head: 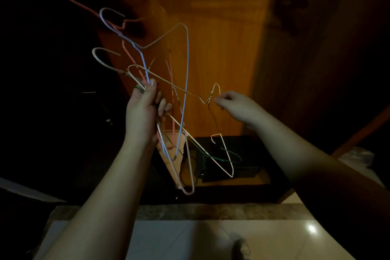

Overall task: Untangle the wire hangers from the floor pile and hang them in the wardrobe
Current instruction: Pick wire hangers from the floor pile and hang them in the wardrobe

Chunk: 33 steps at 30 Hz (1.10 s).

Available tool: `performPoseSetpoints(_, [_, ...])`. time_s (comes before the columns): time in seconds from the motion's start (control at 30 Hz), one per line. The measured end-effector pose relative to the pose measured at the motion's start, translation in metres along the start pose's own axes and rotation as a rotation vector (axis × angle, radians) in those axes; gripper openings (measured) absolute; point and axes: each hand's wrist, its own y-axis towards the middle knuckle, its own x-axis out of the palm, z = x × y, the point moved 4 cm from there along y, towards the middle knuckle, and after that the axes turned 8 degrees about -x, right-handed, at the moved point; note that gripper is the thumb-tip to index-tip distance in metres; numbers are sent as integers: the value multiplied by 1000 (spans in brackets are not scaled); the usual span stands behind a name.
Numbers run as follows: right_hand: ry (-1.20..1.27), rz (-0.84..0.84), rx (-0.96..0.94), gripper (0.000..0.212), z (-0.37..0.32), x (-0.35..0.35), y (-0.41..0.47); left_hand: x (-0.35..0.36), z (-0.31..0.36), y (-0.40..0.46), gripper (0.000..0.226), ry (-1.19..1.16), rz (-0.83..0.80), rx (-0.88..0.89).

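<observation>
Pale glossy floor tiles (168, 236), bottom of frame. Left hand (143, 112), centre-left: fist closed round a bundle of thin coloured wire hangers (185, 82), hooks fanned to the upper left, apparently steadying the tangle. Right hand (234, 103), centre-right: fingertips pinching the twisted neck of a cream wire hanger (168, 84), presumably drawing it free. Orange-brown wooden wardrobe panel (221, 48), behind.
</observation>
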Motion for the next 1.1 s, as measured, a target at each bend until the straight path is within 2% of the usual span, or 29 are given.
performPoseSetpoints(0.07, [-6,-48,104,37,-7,5,7,0,-1,-3,16,10,-28,-23])
performPoseSetpoints(0.13, [90,-103,247,39,-10,13,8,-1,-1,-6,15,27,-55,-40])
performPoseSetpoints(0.23, [172,-135,365,41,-11,20,10,-3,-1,-9,14,52,-81,-48])
performPoseSetpoints(0.33, [230,-180,431,41,-14,28,11,-6,-1,-9,10,72,-101,-53])
performPoseSetpoints(0.4, [220,-139,451,37,-14,31,12,-11,-1,-9,6,58,-110,-57])
performPoseSetpoints(0.5, [116,-83,454,31,-9,32,7,-15,1,-8,4,13,-135,-69])
performPoseSetpoints(0.6, [14,-108,460,33,-9,34,2,-15,2,-10,9,9,-129,-76])
performPoseSetpoints(0.67, [131,-155,512,38,-11,38,-1,-12,2,-11,12,11,-123,-79])
performPoseSetpoints(0.8, [603,-205,601,49,-13,46,-7,-9,2,-15,11,57,-116,-91])
performPoseSetpoints(1.0, [1161,64,633,32,-17,53,-9,-3,-6,-16,6,170,-73,-91])
performPoseSetpoints(1.1, [1285,188,631,30,-18,44,-14,-4,-8,-17,12,315,-22,-44])
